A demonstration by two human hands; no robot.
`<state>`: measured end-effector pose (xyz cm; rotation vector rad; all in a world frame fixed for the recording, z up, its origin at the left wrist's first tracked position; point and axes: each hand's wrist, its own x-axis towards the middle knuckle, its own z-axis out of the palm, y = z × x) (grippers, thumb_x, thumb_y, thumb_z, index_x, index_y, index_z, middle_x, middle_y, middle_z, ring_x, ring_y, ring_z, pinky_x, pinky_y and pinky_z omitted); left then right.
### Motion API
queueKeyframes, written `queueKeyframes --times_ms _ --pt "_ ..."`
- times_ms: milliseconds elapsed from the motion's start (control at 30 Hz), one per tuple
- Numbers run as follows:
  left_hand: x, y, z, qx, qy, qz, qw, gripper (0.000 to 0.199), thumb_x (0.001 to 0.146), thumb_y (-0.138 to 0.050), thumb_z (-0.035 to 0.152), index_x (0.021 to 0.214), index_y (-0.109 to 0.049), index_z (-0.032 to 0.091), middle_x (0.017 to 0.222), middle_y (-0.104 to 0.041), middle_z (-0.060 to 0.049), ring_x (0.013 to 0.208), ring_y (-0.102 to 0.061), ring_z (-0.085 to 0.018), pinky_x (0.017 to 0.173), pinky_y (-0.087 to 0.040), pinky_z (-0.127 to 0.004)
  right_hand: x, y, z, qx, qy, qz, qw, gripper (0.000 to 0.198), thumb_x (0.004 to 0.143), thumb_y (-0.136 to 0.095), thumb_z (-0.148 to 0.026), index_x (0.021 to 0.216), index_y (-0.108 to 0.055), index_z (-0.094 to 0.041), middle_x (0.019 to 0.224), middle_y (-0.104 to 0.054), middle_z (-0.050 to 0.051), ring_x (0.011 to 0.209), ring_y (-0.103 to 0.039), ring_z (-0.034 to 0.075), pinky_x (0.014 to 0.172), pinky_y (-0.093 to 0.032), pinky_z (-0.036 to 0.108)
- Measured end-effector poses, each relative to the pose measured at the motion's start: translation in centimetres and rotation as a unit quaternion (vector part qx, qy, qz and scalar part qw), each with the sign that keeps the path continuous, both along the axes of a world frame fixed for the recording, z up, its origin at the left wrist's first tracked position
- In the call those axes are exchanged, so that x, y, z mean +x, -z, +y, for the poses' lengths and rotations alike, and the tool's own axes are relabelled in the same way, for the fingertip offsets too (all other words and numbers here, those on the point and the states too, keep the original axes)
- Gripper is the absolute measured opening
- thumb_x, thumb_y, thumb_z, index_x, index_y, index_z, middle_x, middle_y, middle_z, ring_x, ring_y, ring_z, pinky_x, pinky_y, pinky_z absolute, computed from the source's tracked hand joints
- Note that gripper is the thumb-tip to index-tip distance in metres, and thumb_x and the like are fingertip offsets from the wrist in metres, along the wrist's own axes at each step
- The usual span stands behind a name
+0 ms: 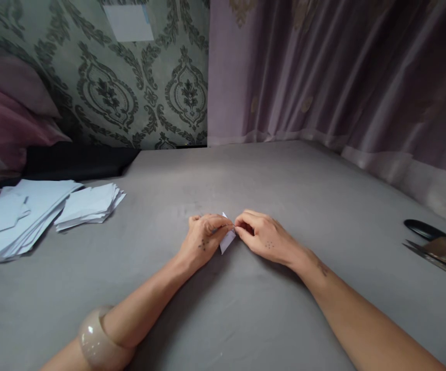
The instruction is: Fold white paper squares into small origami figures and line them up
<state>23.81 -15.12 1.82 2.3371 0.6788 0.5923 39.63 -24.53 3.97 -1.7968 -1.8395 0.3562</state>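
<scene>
A small folded piece of white paper is held up between my two hands, over the middle of the grey surface. My left hand pinches it from the left with thumb and forefinger, covering part of it. From the right, my right hand pinches at the paper's edge, thumb and forefinger pressed together. The fingertips of both hands nearly meet there. Exactly how the paper is folded is hidden behind the fingers.
A stack of small white paper pieces lies at left, beside larger white sheets. Scissors and a black-handled object lie at the right edge. Behind are a dark folded cloth, pink fabric and a purple curtain.
</scene>
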Motion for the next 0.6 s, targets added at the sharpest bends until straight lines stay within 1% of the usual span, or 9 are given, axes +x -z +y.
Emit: queueKeyframes --times_ms 133,200,300,367,433,500,567,600 --pt "-0.05 0.11 -0.09 0.004 0.005 0.012 1.0 0.021 0.091 -0.049 0.029 0.086 -0.069 0.025 0.096 -0.073 -0.002 0.093 -0.063 -0.019 0.093 -0.035 -0.037 -0.07 -0.19 -0.13 0.007 -0.007 -0.049 0.999 0.015 0.089 -0.047 -0.02 0.086 -0.061 -0.021 0.086 -0.061 0.002 0.07 -0.052 0.013 0.067 -0.036 0.026" --pt "-0.14 0.02 -0.16 0.008 -0.008 0.011 1.0 0.015 0.088 -0.053 0.03 0.088 -0.068 0.025 0.094 -0.072 -0.002 0.09 -0.063 -0.019 0.092 -0.035 -0.038 -0.04 -0.18 -0.11 0.01 -0.01 -0.059 0.998 0.015 0.09 -0.046 -0.019 0.088 -0.061 -0.022 0.088 -0.061 0.002 0.073 -0.053 0.013 0.068 -0.036 0.025" --pt "-0.3 -0.35 -0.28 0.015 -0.049 0.016 0.999 0.011 0.081 -0.062 0.029 0.091 -0.065 0.023 0.089 -0.069 -0.002 0.083 -0.062 -0.019 0.085 -0.038 -0.036 0.17 0.01 0.08 0.026 -0.011 -0.049 0.998 0.016 0.092 -0.045 -0.02 0.091 -0.061 -0.022 0.09 -0.062 0.002 0.079 -0.056 0.014 0.071 -0.038 0.024" --pt "-0.34 -0.62 -0.33 0.007 -0.06 0.035 0.998 0.005 0.08 -0.061 0.024 0.082 -0.063 0.02 0.082 -0.068 -0.002 0.078 -0.061 -0.018 0.077 -0.04 -0.032 0.34 0.21 0.26 0.046 -0.004 -0.034 0.998 0.019 0.093 -0.043 -0.018 0.094 -0.062 -0.022 0.094 -0.063 0.003 0.084 -0.057 0.014 0.073 -0.04 0.025" --pt "-0.32 -0.75 -0.34 -0.003 -0.067 0.049 0.997 0.008 0.08 -0.057 0.02 0.073 -0.06 0.019 0.074 -0.066 -0.001 0.07 -0.059 -0.016 0.068 -0.041 -0.027 0.43 0.41 0.36 0.067 0.027 -0.018 0.997 0.023 0.092 -0.042 -0.015 0.1 -0.062 -0.023 0.1 -0.064 0.004 0.087 -0.059 0.015 0.074 -0.041 0.025" --pt "-0.27 -0.69 -0.31 0.005 -0.09 0.047 0.995 0.009 0.079 -0.056 0.019 0.07 -0.058 0.019 0.068 -0.064 0.0 0.063 -0.057 -0.014 0.062 -0.039 -0.024 0.32 0.58 0.32 0.072 0.075 -0.008 0.995 0.025 0.09 -0.043 -0.013 0.101 -0.063 -0.023 0.102 -0.065 0.004 0.085 -0.06 0.015 0.073 -0.042 0.026" --pt "-0.23 -0.54 -0.31 0.018 -0.119 0.039 0.992 0.008 0.078 -0.056 0.02 0.071 -0.058 0.019 0.064 -0.063 0.001 0.058 -0.055 -0.013 0.058 -0.038 -0.023 -0.02 0.66 0.11 0.053 0.102 -0.005 0.993 0.024 0.087 -0.045 -0.012 0.096 -0.064 -0.023 0.098 -0.066 0.003 0.079 -0.06 0.015 0.069 -0.042 0.026" --pt "-0.22 -0.48 -0.35 0.017 -0.127 0.036 0.991 0.007 0.078 -0.056 0.021 0.071 -0.058 0.02 0.063 -0.062 0.002 0.057 -0.055 -0.013 0.056 -0.038 -0.023 -0.26 0.67 -0.04 0.039 0.098 -0.004 0.994 0.024 0.086 -0.046 -0.013 0.093 -0.065 -0.024 0.096 -0.066 0.002 0.077 -0.06 0.014 0.068 -0.042 0.026"
